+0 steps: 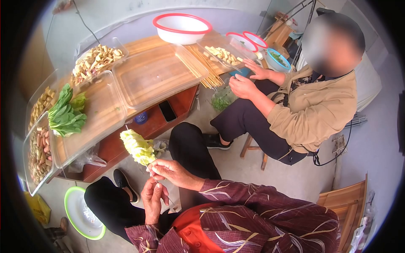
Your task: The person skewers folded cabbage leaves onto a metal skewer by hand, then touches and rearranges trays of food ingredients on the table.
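Pale green leaves (138,147) are bunched on a thin skewer (168,197), whose tip shows beyond them. My right hand (171,172) is closed around the skewer at the base of the leaves. Lower down, my left hand (153,197) pinches the same skewer, close below my right hand. Beyond the leaves, a clear tray (99,99) on the table holds dark green leafy vegetables (67,114) and some lighter leaves. To its right lies a second clear tray (156,76), with a bundle of wooden skewers (204,67) along its right side.
A co-worker (312,101) sits at the right, both hands near a tray of pale pieces (222,55). Food-filled trays (40,158) line the table's left end. A red-rimmed basin (182,29) stands at the back. A green-rimmed basin (84,213) is on the floor.
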Available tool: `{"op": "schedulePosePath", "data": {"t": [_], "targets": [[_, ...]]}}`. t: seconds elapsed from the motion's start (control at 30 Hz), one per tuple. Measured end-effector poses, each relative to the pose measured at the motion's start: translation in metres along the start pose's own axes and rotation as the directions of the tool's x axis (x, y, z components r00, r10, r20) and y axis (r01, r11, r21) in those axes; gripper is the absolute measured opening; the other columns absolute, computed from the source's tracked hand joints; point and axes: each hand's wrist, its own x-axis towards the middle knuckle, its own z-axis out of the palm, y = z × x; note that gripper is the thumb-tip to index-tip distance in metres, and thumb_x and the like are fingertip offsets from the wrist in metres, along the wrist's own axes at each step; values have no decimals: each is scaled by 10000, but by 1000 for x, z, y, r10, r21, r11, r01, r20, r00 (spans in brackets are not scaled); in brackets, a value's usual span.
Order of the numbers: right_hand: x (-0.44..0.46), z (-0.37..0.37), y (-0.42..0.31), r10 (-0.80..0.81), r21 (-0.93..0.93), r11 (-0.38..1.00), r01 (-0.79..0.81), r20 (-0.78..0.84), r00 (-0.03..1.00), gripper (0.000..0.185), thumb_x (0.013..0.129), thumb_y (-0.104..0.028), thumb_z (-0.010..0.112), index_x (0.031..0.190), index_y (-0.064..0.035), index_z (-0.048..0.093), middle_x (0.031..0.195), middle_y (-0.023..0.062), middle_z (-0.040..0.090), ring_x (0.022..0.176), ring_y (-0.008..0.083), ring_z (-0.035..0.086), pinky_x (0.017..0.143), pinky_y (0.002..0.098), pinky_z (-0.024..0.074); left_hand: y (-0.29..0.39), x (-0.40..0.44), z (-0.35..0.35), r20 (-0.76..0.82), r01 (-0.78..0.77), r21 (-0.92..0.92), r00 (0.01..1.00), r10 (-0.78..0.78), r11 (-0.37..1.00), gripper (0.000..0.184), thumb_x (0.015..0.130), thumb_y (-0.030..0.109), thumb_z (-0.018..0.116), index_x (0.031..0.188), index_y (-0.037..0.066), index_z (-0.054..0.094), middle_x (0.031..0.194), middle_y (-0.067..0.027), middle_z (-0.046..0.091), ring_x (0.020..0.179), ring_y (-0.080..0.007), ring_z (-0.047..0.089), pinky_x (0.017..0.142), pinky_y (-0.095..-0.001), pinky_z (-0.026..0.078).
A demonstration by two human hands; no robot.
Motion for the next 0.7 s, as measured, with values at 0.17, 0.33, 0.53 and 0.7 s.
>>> {"op": "schedulePosePath", "data": {"t": [0.17, 0.33, 0.53, 0.7], "targets": [[-5, -48, -44, -222, -200, 963, 180, -215, 951, 332, 1003, -212, 508, 1273, -20, 483, 915, 57, 636, 712, 93, 605, 654, 230, 485, 2, -3, -3, -70, -22, -14, 997, 21, 1000, 258, 992, 182, 520, 1185, 11, 528, 668, -56, 549, 438, -109, 488, 380, -222, 387], [-21, -162, -95, -314, -166, 939, 301, -769, 557, 419, 975, -190, 521, 1347, -22, 428, 954, 70, 655, 654, 97, 584, 589, 215, 452, -1, 1, -3, -124, -62, -21, 991, 59, 998, 239, 995, 190, 498, 1169, 26, 511, 657, -51, 515, 419, -100, 448, 359, -215, 376], [-35, -87, -129, -465, -425, 839, 339, -239, 852, 290, 1013, -143, 456, 1281, -53, 522, 970, 29, 634, 703, 65, 573, 663, 207, 467, 0, 7, -5, -173, -97, -25, 981, 91, 995, 231, 1000, 208, 492, 1158, 42, 512, 639, -39, 504, 404, -101, 445, 338, -209, 349], [-34, 26, -214, -636, -633, 207, 746, 492, 594, 247, 955, -78, 514, 1173, 17, 579, 927, 97, 635, 754, 149, 623, 692, 267, 497, -6, 3, -5, -245, -112, 82, 961, 129, 990, 205, 995, 175, 498, 1144, 52, 566, 728, -52, 577, 536, -114, 532, 456, -244, 423]]}}
